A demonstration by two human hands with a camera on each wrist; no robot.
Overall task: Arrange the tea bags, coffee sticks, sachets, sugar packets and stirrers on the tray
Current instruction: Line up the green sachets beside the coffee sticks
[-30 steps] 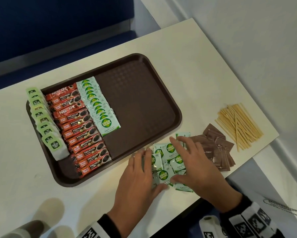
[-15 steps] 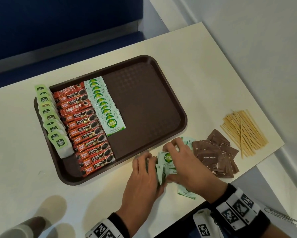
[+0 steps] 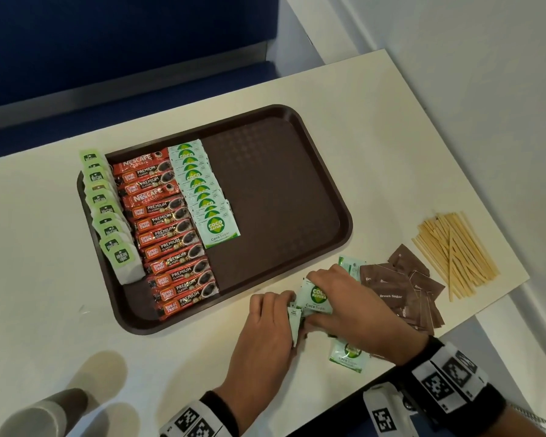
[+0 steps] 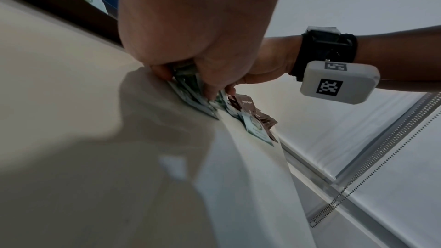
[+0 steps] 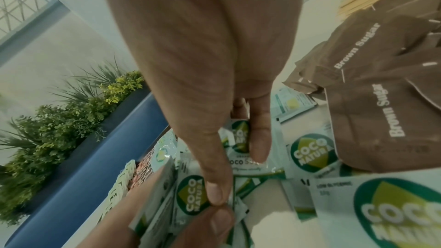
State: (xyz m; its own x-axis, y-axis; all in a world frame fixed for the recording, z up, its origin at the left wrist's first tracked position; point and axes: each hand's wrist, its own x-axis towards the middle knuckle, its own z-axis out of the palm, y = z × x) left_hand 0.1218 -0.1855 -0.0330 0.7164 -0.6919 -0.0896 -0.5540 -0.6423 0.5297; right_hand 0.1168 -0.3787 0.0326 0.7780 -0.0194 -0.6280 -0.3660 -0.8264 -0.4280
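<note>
The brown tray (image 3: pixel 281 184) holds a row of tea bags (image 3: pixel 107 209), a row of red coffee sticks (image 3: pixel 167 228) and a row of green coco sugar sachets (image 3: pixel 202 187). In front of the tray, both hands gather loose coco sugar sachets (image 3: pixel 316 298) off the table. My left hand (image 3: pixel 270 323) grips a stack of them on edge (image 4: pixel 188 80). My right hand (image 3: pixel 344 298) pinches sachets (image 5: pixel 241 139) against that stack. One sachet (image 3: pixel 347 354) lies loose near the table edge. Brown sugar packets (image 3: pixel 401 288) and wooden stirrers (image 3: pixel 454 250) lie to the right.
The tray's right half (image 3: pixel 275 190) is bare. The white table (image 3: pixel 360 127) ends close behind my wrists and on the right past the stirrers. A blue bench (image 3: pixel 107 58) runs behind the table. A shoe (image 3: pixel 44 411) shows at the lower left.
The scattered sachets have been drawn together. My hands went from spread flat over the pile to closing on a gathered stack between them.
</note>
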